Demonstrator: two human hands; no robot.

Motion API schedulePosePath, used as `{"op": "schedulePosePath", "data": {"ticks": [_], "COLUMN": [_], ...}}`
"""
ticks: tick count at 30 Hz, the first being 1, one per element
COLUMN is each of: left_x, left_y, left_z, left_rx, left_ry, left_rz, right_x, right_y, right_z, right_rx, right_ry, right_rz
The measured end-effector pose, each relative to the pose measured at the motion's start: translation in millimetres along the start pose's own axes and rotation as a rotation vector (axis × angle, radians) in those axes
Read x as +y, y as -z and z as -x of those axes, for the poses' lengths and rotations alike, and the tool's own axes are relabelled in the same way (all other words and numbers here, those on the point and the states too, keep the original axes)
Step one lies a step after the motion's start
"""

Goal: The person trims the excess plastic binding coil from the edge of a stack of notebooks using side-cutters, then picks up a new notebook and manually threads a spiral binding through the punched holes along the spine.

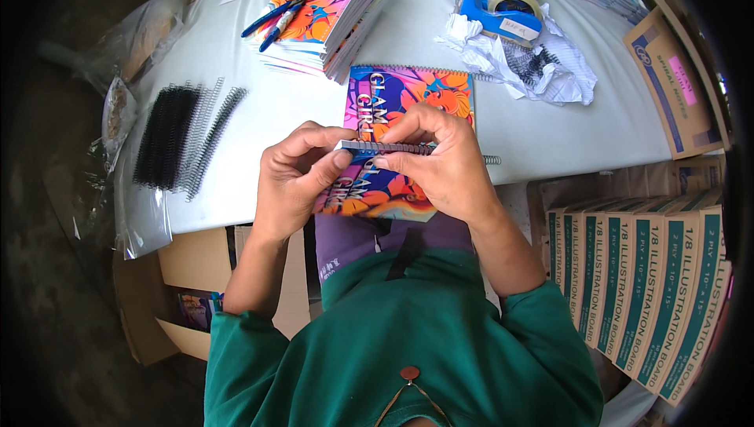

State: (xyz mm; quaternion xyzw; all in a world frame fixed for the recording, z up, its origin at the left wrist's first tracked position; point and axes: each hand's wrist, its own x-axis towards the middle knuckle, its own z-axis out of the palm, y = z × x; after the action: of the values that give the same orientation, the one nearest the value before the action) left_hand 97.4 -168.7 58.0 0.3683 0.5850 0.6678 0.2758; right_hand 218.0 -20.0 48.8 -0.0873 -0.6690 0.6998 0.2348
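Observation:
Held near the table's front edge is a colourful notebook [377, 191], its spine edge tilted up towards me. My left hand [302, 176] pinches the left end of that edge between thumb and fingers. Along the edge, my right hand [448, 156] has thumb and fingers closed on a dark spiral coil [492, 160], whose loose end sticks out past the hand. Part of the coil runs through the spine edge; the fingers hide some of it. Just beyond lies a similar notebook [408, 85] with a coil along its far edge.
Loose black coils [169, 136] lie at the left. Two pens [279, 23] rest on a notebook stack [322, 11]. A blue tape dispenser [499, 15] sits on crumpled paper [561, 82]. Cartons [679, 82] and packed illustration boards [636, 286] stand at right; an open box [188, 293] is low left.

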Motion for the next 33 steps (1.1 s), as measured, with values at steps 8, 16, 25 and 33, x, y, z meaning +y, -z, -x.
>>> {"op": "schedulePosePath", "data": {"ticks": [8,16,25,33], "left_x": [-0.1,3.9,-86.7,-96.3], "left_y": [23.0,8.2,-0.6,-13.2], "left_z": [-14.0,-31.4,-2.6,-6.6], "left_rx": [-0.187,0.243,0.342,0.122], "left_ry": [-0.004,-0.007,-0.129,-0.102], "left_rz": [-0.08,-0.151,-1.291,-1.045], "right_x": [-5.0,-0.8,80.4,96.3], "right_y": [-19.1,21.7,54.7,60.8], "right_z": [7.2,1.6,70.5,71.3], "right_rx": [0.04,0.591,0.548,0.608], "right_ry": [0.079,0.457,-0.085,0.049], "right_rz": [0.163,-0.475,1.27,1.034]}}
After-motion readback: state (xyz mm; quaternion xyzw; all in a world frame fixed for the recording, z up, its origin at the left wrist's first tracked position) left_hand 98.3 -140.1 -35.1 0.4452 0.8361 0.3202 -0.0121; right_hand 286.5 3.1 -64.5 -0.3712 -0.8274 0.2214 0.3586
